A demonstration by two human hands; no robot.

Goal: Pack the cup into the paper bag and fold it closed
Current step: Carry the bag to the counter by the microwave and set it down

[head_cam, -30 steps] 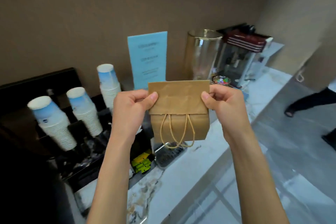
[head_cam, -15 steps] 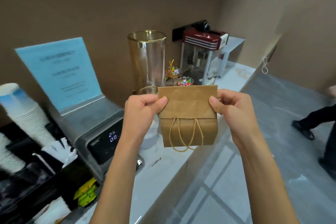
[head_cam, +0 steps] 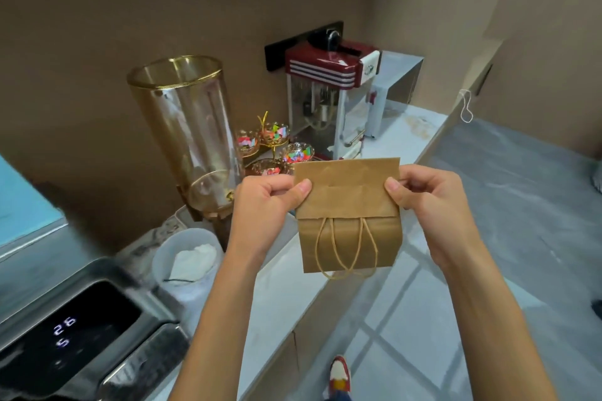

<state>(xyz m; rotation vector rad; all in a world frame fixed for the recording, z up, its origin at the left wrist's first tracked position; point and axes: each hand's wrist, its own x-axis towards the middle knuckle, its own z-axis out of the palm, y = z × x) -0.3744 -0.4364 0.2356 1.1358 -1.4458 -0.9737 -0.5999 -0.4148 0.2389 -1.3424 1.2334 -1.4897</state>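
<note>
Up front, a brown paper bag (head_cam: 348, 215) is held in the air above the edge of the pale surface (head_cam: 283, 296), touching nothing but the two hands. Left hand (head_cam: 264, 208) pinches the bag's left edge, thumb on the near face over the folded flap, fingers curled behind. Right hand (head_cam: 430, 202) pinches the right edge the same way. Top of the bag is folded down toward the camera; the flap's lower edge runs straight across, just above where the two twine handles (head_cam: 347, 251) hang loose down the front. Cup not visible (cannot tell whether it is inside the bag).

Behind the bag: tall clear cylinder with a gold rim (head_cam: 185, 130), small glass dishes of coloured sweets (head_cam: 277, 143), and a red-and-white popcorn machine (head_cam: 335, 98) against the wall. Left foreground: a dark machine with a lit display (head_cam: 65, 332), and beside it a translucent tub (head_cam: 185, 260) with something white in it. A red-and-white shoe (head_cam: 338, 374) shows on the floor below.
</note>
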